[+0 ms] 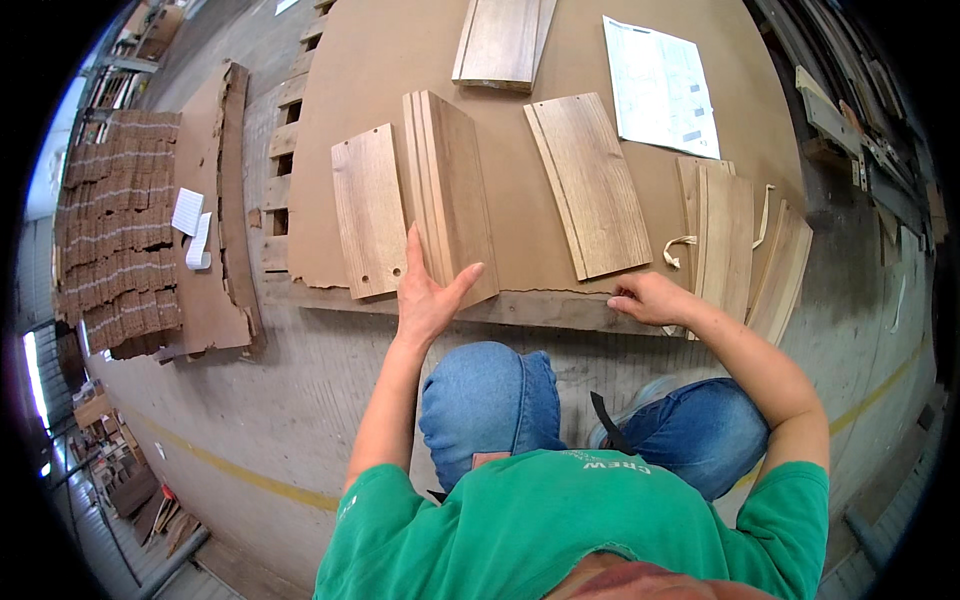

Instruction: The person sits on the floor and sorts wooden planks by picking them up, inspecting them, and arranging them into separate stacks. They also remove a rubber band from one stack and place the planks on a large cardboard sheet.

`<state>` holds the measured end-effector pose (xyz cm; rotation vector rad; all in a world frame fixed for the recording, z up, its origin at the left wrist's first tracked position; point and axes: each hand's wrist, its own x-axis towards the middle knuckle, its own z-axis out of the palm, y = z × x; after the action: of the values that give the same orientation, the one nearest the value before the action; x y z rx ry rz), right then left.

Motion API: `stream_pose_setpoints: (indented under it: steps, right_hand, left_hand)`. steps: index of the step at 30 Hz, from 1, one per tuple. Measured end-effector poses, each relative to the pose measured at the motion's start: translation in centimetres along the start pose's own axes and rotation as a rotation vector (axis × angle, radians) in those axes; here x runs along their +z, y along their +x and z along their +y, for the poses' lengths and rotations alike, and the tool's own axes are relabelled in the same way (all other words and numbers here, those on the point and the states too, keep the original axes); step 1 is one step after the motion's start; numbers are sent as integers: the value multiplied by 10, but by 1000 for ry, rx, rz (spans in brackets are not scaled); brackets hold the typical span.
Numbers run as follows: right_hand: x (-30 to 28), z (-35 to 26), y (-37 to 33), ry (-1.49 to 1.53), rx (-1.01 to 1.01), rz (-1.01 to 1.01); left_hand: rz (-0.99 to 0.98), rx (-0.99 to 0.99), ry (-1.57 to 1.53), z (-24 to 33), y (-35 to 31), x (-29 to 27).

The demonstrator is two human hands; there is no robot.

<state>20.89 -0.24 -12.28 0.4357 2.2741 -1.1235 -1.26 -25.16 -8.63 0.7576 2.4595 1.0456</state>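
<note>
My left hand [428, 298] is spread against the near end of a group of grooved wooden boards [455, 190], its index finger along their left side and its thumb over the wood. Just left of it lies a flat wooden board [367, 210] with small holes at its ends. Near the front edge of the cardboard-covered pallet, my right hand [648, 298] is closed with curled fingers; anything inside them is hidden. Beyond that hand, a wooden board [588, 185] with a groove along its left edge lies at a slant.
More boards lie at the far side [497, 45] and in a bundle [727, 235] on the right, near pale loose straps [680, 250]. A printed sheet [662, 85] rests on the cardboard [540, 130]. Stacked brown cardboard [120, 230] stands on the left.
</note>
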Motion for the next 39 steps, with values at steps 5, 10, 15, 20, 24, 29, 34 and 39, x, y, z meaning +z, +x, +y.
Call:
stream_pose_setpoints:
  steps: [5, 10, 15, 20, 24, 29, 34, 39]
  right_hand:
    - [-2, 1, -1, -18, -14, -8]
    - [0, 12, -4, 3, -54, 14]
    - [-3, 9, -4, -18, 8, -13]
    - [0, 4, 1, -34, 34, -19]
    - [-2, -3, 6, -68, 39, -35]
    - [-2, -4, 4, -254, 139, -208]
    - [-11, -89, 61, 2, -112, 101]
    - [-8, -150, 95, 274, -254, 413]
  left_hand:
    - [-61, -45, -112, 5, 0, 3]
    - [-122, -98, -168, 19, 2, 11]
    - [-163, -130, -100, 19, 1, 13]
    - [-233, -257, -67, 27, 4, 3]
    - [-212, -249, -109, 25, 6, 1]
    - [-218, -227, 32, 39, 7, 10]
    - [-163, -183, -167, 14, -2, 10]
    - [-231, -124, -146, 43, -10, 0]
